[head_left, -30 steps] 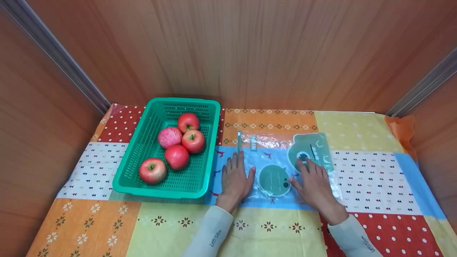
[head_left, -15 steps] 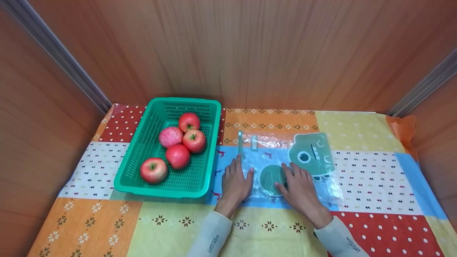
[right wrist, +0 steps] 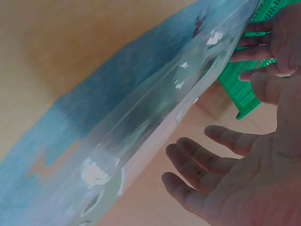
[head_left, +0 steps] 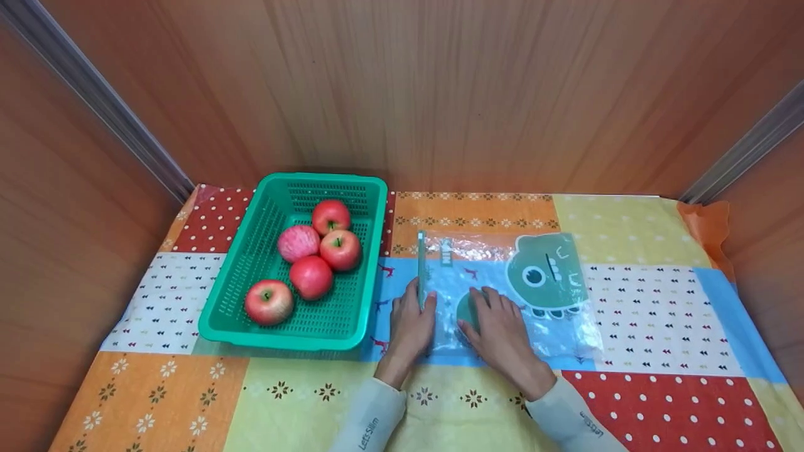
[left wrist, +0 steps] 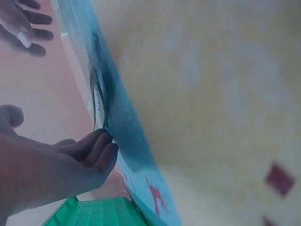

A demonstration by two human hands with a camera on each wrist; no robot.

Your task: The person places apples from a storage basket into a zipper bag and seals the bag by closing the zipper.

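Observation:
A clear plastic zip bag [head_left: 565, 333] with a green dinosaur print [head_left: 534, 257] lies flat on the cloth in the head view. Its slider strip [head_left: 421, 251] runs along the left edge. My left hand [head_left: 411, 326] is at that edge, fingertips right at the strip. In the left wrist view the left fingers [left wrist: 101, 150] bend slightly at the bag's edge. Over the bag's round green print, partly covering it, is my right hand [head_left: 500, 329]. The right wrist view shows the right fingers [right wrist: 197, 162] loosely bent and spread, holding nothing, with the bag [right wrist: 155, 101] beside them.
Left of the bag stands a green plastic basket [head_left: 282, 342] with several red apples [head_left: 312, 277] in it. A patchwork-patterned cloth [head_left: 678, 320] covers the table. Wooden panels [head_left: 477, 94] rise behind and at both sides.
My right hand has moved left across the bag, from the dinosaur print to the round print. The left hand has drawn back slightly along the strip, its fingers more bent.

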